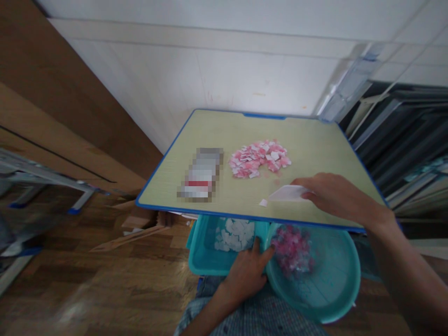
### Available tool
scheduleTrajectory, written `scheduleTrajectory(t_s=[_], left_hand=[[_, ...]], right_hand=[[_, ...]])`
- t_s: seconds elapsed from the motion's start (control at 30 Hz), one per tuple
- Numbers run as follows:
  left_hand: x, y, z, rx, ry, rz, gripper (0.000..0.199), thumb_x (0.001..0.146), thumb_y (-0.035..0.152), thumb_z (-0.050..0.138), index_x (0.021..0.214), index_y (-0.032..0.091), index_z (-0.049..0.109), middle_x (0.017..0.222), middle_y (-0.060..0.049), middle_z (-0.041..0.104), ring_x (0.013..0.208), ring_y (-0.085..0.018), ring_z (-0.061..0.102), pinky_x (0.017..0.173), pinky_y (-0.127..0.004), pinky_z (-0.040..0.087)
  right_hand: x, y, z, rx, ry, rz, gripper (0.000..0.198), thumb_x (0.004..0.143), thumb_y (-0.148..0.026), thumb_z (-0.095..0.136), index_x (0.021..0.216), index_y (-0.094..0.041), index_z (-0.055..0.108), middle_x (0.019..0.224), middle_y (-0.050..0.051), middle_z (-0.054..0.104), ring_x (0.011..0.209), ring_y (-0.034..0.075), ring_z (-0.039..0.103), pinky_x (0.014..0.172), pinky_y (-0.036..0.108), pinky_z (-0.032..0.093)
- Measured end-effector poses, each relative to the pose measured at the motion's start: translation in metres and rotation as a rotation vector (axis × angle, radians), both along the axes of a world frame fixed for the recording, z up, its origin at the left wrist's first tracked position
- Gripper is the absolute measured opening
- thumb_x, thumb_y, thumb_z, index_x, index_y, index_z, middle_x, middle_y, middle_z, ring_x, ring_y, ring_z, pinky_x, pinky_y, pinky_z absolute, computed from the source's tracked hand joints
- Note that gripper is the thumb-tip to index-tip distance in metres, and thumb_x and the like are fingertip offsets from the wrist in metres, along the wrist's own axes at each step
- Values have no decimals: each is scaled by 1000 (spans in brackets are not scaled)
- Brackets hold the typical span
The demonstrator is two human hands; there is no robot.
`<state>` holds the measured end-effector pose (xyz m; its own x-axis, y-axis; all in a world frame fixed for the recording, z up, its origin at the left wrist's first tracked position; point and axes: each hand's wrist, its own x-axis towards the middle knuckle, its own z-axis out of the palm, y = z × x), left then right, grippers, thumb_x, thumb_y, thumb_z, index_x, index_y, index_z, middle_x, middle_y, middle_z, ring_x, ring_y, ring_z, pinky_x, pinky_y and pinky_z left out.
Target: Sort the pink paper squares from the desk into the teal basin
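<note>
My right hand (331,193) is closed on a flat white card (289,192), held low over the near right part of the cutting board (308,140). A small white piece of paper (263,202) lies just left of the card's tip. Farther back on the board spreads a heap of pink-and-white paper pieces (250,161). Below the board's near edge, my left hand (247,273) sits over the meeting rims of a teal tray (206,266) and a round teal basin (336,275). Its front fingers are stretched apart, and I see nothing held in them.
A blurred-out phone-like object (203,175) lies on the board's left. The tray contains white pieces (238,233); pink packets (292,247) are in the basin. A clear plastic bottle (350,88) leans behind the right corner, beside dark stacked panels (402,121).
</note>
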<state>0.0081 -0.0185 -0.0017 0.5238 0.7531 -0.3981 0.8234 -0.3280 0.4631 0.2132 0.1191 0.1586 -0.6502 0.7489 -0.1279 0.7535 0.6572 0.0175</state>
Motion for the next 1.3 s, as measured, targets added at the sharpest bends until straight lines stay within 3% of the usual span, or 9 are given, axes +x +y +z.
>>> scheduleTrajectory(t_s=[0.23,0.5,0.63,0.93,1.13,1.3], left_hand=[[0,-1,-2,20,6,5,71,77,20,51,142,33,24,142,-17,31,100,-34,58,81,-48,46],[0,-1,-1,19,10,3,70,77,19,50,141,33,24,143,-18,29,98,-35,59,80,-49,46],[0,-1,-2,30,-6,2,71,76,20,51,141,32,24,142,-19,31,99,-35,59,81,-48,46],[0,-3,-5,32,9,11,71,76,20,51,141,32,25,143,-21,27,98,-36,59,80,-50,47],[0,-1,-1,9,1,-14,72,76,21,52,142,30,24,142,-22,27,99,-37,59,80,-50,47],[0,-2,-4,51,9,-11,69,77,22,52,141,30,26,140,-22,29,98,-37,59,80,-50,48]], right_hand=[[-20,-1,-10,24,28,86,38,80,-8,47,112,-22,62,96,7,71,84,21,64,69,32,42],[-47,-8,-6,-46,122,164,30,84,-9,44,104,-20,63,82,5,66,77,17,59,68,30,36],[-57,-9,-5,-76,172,188,29,87,-13,42,107,-20,62,86,5,66,80,17,58,70,30,36],[-56,2,-10,-21,129,187,34,85,-12,42,112,-20,60,90,7,67,81,18,58,68,31,34],[-63,-2,-11,-49,129,228,28,85,-14,44,106,-22,61,78,3,65,71,15,54,63,29,31],[-57,-2,-6,-18,114,188,32,86,-12,43,109,-23,62,86,4,68,78,17,60,67,29,37]])
